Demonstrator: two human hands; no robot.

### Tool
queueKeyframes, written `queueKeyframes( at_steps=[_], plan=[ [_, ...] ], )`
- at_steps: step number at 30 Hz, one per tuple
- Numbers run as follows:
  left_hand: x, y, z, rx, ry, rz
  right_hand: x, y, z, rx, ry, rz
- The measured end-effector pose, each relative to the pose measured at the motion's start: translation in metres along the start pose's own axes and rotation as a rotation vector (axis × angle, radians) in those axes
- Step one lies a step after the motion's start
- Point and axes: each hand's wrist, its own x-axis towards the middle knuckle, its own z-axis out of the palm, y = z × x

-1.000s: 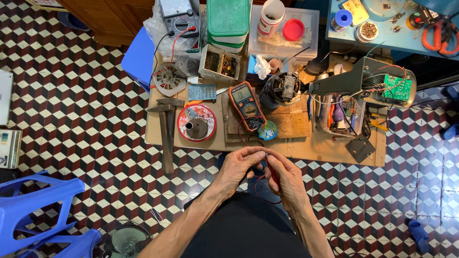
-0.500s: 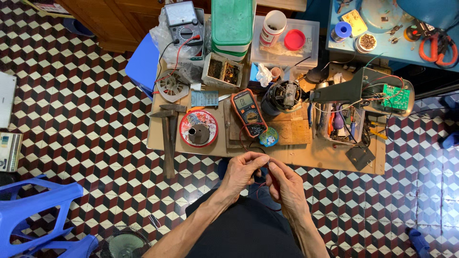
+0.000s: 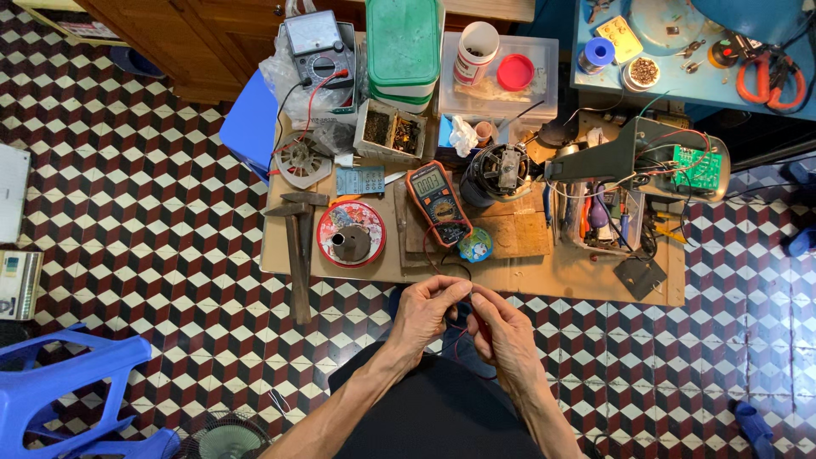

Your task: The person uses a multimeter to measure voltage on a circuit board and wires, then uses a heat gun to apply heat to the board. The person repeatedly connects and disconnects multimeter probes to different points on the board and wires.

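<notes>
Low centre, left hand point(image 3: 427, 312) and right hand point(image 3: 505, 331) pinch one thin test lead point(image 3: 455, 336); two multimeters above: orange multimeter point(image 3: 437, 202) and grey analogue multimeter point(image 3: 316, 48).

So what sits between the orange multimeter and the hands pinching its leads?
In the head view, a small round blue tin and bare cardboard edge lie between multimeter and hands.

2 hands point(image 3: 466, 319) pinching thin wire point(image 3: 455, 327), multimeter point(image 3: 437, 202)

Orange multimeter point(image 3: 435, 201), red round tin point(image 3: 350, 235), checkered maroon-white-black floor point(image 3: 153, 204).
</notes>
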Motion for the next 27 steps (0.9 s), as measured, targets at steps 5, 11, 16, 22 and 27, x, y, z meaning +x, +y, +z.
queueKeyframes(
  at_steps=[5, 11, 16, 22, 27],
  plan=[
    [0.002, -0.004, 0.001, 0.038, 0.028, 0.047, -0.001, -0.003, 0.003, 0.005, 0.013, 0.017],
    [0.007, -0.006, 0.004, 0.029, 0.012, 0.114, -0.002, -0.006, 0.005, 0.031, 0.014, 0.007],
    [0.007, -0.005, 0.005, 0.067, 0.021, 0.083, -0.002, -0.006, 0.004, 0.024, 0.034, 0.022],
    [0.009, -0.005, 0.008, 0.069, 0.0, 0.1, -0.004, -0.005, 0.001, 0.057, 0.022, 0.0],
    [0.01, -0.005, 0.012, 0.095, -0.016, 0.096, -0.006, -0.007, -0.002, 0.086, 0.038, 0.005]
  ],
)
